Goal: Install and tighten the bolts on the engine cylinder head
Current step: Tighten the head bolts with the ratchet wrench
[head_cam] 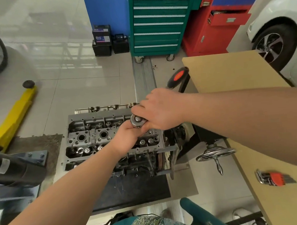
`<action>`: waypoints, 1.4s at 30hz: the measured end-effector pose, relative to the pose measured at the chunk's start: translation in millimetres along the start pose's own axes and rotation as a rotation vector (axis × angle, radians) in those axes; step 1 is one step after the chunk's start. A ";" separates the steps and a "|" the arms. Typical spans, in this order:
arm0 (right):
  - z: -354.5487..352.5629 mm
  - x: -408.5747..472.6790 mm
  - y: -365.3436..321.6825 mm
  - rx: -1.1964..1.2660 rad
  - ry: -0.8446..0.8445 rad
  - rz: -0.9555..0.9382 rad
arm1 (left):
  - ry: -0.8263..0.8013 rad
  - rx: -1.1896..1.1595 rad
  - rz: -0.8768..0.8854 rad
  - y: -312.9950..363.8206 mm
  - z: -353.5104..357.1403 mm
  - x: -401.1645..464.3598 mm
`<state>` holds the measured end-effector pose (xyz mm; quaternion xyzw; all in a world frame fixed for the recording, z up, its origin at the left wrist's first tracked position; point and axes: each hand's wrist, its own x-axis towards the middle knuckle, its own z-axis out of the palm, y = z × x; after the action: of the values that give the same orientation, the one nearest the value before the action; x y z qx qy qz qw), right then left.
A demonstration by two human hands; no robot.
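A grey engine cylinder head (pixel 95 135) sits on a stand, with open bores and valve springs showing on top. A ratchet wrench stands over its right part: its round metal head (pixel 137 121) faces up, and its black and red handle (pixel 177 76) points away to the upper right. My right hand (pixel 161 109) grips the wrench just behind the head. My left hand (pixel 126 137) comes from below and its fingers curl round the wrench under the head. The bolt and socket beneath are hidden by both hands.
A wooden table (pixel 230 73) stands to the right, with a hex key set (pixel 273 177) on it. A chrome handwheel (pixel 215 154) juts from the stand. A yellow lift arm (pixel 13 115) lies at left, a green tool cabinet (pixel 157 20) behind, and cars at both sides.
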<state>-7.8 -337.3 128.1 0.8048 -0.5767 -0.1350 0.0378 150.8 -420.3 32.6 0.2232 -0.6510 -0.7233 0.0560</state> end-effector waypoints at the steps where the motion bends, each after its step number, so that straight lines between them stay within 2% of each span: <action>1: 2.7 0.2 -6.9 0.009 0.036 0.049 | 0.014 0.021 0.003 -1.2 -2.5 0.9; 6: 15.7 -6.0 -35.0 0.026 0.147 0.311 | 0.023 0.119 0.001 -5.8 -7.5 7.0; 9: 17.9 -7.0 -38.1 0.063 0.194 0.348 | 0.037 0.106 -0.003 -3.6 -4.7 4.3; 14: -3.0 4.8 -18.8 0.390 0.069 0.467 | 0.037 0.136 -0.053 13.9 -6.6 5.8; 20: -49.3 27.7 2.3 0.473 0.183 0.458 | 0.024 0.251 0.086 58.3 -40.3 0.8; 23: -54.6 41.9 -4.3 0.557 0.187 0.484 | 0.003 0.214 0.081 61.1 -62.0 -8.3; 26: -48.3 56.9 -17.2 0.604 0.150 0.464 | -0.010 0.243 0.017 50.3 -78.6 -15.9; 42: -25.2 73.3 -31.6 0.519 0.042 0.370 | 0.016 0.021 -0.006 -7.0 -85.0 -13.2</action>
<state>49.6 -398.0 132.7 0.6718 -0.7274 0.0425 -0.1329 197.8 -492.3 24.7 0.2316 -0.6575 -0.7147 0.0568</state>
